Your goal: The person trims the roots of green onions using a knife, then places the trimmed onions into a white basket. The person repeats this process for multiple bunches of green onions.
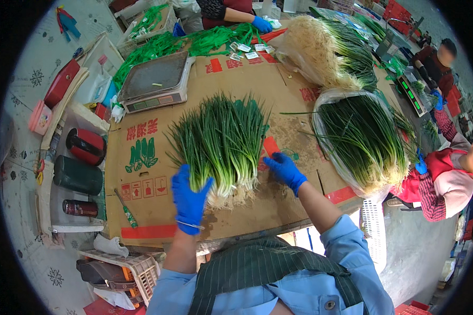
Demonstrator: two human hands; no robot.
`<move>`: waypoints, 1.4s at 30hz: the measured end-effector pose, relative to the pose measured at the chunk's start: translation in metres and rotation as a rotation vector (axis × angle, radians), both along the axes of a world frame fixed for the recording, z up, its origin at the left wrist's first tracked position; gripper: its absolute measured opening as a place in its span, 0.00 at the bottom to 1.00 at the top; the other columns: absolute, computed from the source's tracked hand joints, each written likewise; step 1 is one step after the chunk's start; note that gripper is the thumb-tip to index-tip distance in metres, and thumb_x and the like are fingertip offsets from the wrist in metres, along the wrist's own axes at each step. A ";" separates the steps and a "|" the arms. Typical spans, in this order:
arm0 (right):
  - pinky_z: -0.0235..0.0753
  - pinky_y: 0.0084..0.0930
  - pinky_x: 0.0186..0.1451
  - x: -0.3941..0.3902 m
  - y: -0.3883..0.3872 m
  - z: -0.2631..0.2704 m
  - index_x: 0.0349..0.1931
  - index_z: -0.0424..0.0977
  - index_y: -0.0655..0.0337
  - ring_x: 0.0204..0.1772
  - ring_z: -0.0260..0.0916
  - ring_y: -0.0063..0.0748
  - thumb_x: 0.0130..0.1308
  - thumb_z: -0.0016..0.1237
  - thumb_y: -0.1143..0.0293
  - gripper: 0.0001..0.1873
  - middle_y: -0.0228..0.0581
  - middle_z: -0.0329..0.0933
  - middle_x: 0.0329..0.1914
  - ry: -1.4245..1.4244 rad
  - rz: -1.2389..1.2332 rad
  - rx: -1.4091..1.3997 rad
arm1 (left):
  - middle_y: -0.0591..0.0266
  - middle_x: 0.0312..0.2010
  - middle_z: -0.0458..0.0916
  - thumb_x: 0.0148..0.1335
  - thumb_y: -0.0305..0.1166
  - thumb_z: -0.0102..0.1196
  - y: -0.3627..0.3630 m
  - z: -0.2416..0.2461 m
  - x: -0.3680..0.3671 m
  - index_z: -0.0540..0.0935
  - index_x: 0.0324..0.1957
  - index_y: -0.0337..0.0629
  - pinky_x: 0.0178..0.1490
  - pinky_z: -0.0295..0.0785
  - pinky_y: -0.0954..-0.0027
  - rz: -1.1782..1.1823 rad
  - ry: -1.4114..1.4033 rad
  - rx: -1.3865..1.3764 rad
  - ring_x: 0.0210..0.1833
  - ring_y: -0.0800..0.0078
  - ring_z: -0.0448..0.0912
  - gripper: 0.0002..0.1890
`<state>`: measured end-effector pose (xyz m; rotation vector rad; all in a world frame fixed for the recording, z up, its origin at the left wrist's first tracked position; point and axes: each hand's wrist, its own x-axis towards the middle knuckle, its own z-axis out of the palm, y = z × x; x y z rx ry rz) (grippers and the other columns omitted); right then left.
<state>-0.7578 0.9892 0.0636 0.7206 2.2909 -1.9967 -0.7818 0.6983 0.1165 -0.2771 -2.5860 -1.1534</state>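
A spread of thin spring onions [224, 145] lies on printed cardboard [220, 78], green tops pointing away from me and pale roots towards me. At its lower left edge is my left hand [190, 201] in a blue glove, thumb held apart from the fingers, seemingly touching the outer stalks. My right hand [285, 171], also blue-gloved, hovers or rests just right of the bunch with nothing in it. To the right, more spring onions [362, 138] fill a clear plastic bag [319, 118]. Behind that bag lies a large root-on bundle [319, 51].
A digital scale [153, 82] stands at the back left, near green netting [216, 39] and small labels [244, 48]. A green-handled tool [127, 210] lies at left. Across the table is another person's gloved hand [262, 25]. Co-workers [437, 173] are at right, beside another scale [412, 95].
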 end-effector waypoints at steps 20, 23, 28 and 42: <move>0.62 0.28 0.61 -0.050 -0.097 0.043 0.58 0.63 0.63 0.59 0.63 0.30 0.53 0.58 0.55 0.35 0.40 0.66 0.58 -0.028 0.291 -0.660 | 0.55 0.52 0.71 0.62 0.36 0.52 -0.015 -0.027 -0.080 0.69 0.55 0.30 0.54 0.67 0.65 -0.417 -1.022 0.740 0.51 0.66 0.71 0.24; 0.67 0.28 0.57 -0.045 -0.109 0.037 0.56 0.66 0.61 0.54 0.68 0.32 0.52 0.60 0.59 0.31 0.38 0.72 0.52 -0.059 0.159 -0.890 | 0.51 0.51 0.70 0.62 0.38 0.51 -0.014 -0.012 -0.068 0.65 0.56 0.28 0.50 0.69 0.66 -0.200 -0.941 0.529 0.50 0.65 0.71 0.26; 0.70 0.30 0.53 -0.051 -0.134 0.021 0.55 0.67 0.59 0.50 0.70 0.32 0.55 0.57 0.57 0.28 0.40 0.72 0.52 -0.219 0.309 -1.150 | 0.54 0.47 0.74 0.63 0.48 0.46 -0.023 0.010 -0.052 0.70 0.52 0.32 0.50 0.71 0.65 -0.319 -0.943 0.471 0.44 0.65 0.73 0.27; 0.68 0.29 0.58 -0.048 -0.109 0.028 0.62 0.56 0.61 0.58 0.64 0.32 0.59 0.54 0.63 0.33 0.41 0.65 0.59 -0.253 0.403 -1.218 | 0.55 0.46 0.75 0.65 0.45 0.45 -0.009 0.009 -0.033 0.72 0.50 0.33 0.49 0.71 0.64 -0.320 -1.171 0.924 0.45 0.65 0.74 0.23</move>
